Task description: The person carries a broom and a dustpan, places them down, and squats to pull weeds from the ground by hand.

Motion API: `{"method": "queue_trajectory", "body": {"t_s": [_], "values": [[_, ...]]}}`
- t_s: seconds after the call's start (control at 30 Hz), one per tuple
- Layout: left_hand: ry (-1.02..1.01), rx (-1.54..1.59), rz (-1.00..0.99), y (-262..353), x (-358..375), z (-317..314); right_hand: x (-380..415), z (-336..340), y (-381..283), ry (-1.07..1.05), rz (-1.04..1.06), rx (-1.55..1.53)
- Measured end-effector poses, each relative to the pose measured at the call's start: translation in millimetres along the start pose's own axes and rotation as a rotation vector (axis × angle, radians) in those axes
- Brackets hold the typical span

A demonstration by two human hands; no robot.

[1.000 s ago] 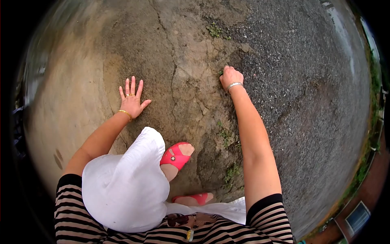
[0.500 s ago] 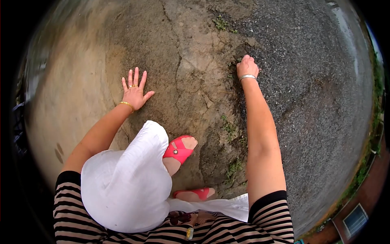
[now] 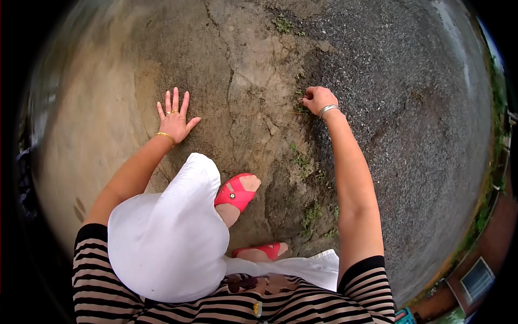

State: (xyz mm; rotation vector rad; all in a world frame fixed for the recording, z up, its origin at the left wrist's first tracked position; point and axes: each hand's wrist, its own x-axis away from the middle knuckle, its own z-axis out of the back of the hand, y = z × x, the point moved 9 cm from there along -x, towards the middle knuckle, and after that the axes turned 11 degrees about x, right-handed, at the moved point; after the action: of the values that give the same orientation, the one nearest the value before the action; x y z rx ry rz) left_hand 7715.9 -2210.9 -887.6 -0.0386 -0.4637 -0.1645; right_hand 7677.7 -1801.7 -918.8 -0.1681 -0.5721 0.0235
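Note:
My left hand (image 3: 175, 123) is spread wide over the cracked, worn concrete (image 3: 253, 86), palm down, with rings and a gold bangle showing. My right hand (image 3: 319, 99), with a silver bracelet at its wrist, is closed in a pinch where the concrete meets the dark gravel (image 3: 404, 124). Thumb and forefinger come together beside a small tuft of weeds (image 3: 300, 92); I cannot tell what is between them. Thin dry stalks (image 3: 294, 113) lie on the ground just below those fingertips.
White cloth (image 3: 167, 248) covers my bent knee. Below it are my feet in a red sandal (image 3: 236, 194) and another red sandal (image 3: 263, 251). More weeds (image 3: 311, 217) grow along the gravel seam, and a green clump (image 3: 283, 24) stands farther ahead.
My right hand has drawn back and left toward the weeds, turning so that its pinched thumb and forefinger show. My left hand stays spread, and the whole view has shifted slightly.

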Motion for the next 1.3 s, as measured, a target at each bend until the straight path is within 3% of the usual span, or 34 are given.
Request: {"method": "queue_trajectory", "body": {"t_s": [0.07,0.17,0.2,0.47,0.57,0.73,0.83,0.97,1.07,1.17,1.3], "values": [[0.007,0.008,-0.011,-1,1,-2,7,13,-5,0.196,-0.103,-0.022],[-0.009,0.019,-0.010,1,1,-1,8,16,-12,0.289,-0.220,-0.011],[-0.017,0.020,-0.005,0,0,1,4,12,-14,0.215,-0.219,-0.030],[0.005,0.033,-0.019,3,1,5,-16,-6,-1,0.307,-0.109,-0.080],[-0.030,0.032,-0.002,3,2,7,-19,-10,3,0.294,-0.160,-0.032],[-0.055,0.022,0.014,2,1,5,-24,-3,-30,0.396,0.029,0.412],[-0.050,0.035,0.021,3,1,8,-30,11,-20,0.357,-0.068,0.453],[-0.021,0.039,-0.003,3,1,5,-37,34,1,0.441,-0.124,0.256],[-0.060,0.022,0.014,2,0,6,-42,29,-5,0.392,-0.154,-0.005],[-0.053,0.022,0.007,1,0,4,-32,33,-11,0.335,-0.346,-0.109],[-0.045,0.023,0.005,1,-1,5,-48,11,2,0.198,-0.409,-0.121]]}}
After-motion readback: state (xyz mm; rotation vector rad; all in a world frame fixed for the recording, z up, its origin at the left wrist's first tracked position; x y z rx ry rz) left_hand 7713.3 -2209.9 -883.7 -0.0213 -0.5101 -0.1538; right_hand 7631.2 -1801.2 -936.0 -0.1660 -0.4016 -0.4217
